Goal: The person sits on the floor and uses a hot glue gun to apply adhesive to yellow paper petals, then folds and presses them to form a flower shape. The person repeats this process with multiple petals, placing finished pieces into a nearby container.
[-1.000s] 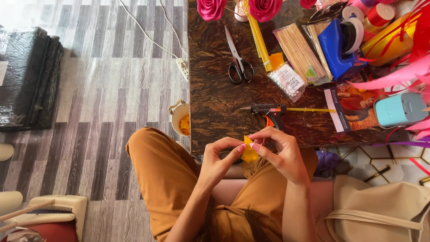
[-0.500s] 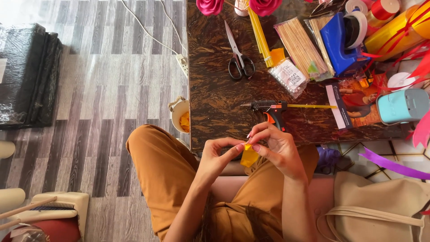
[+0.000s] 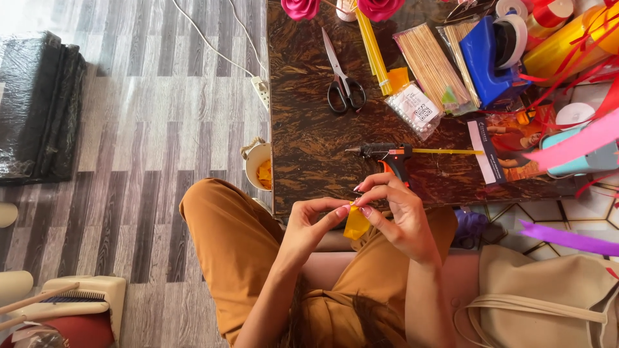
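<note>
Left hand (image 3: 309,222) and right hand (image 3: 393,212) pinching yellow ribbon piece (image 3: 356,225), long axis hanging downward, glue gun (image 3: 387,154) just beyond

Both hands (image 3: 358,216) together above lap, fingertips pinched.

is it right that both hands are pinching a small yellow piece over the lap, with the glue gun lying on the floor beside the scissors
Not quite. In the head view the glue gun lies on the dark table, not the floor. Both the left hand and right hand do pinch the yellow piece, and the scissors lie nearby.
</note>
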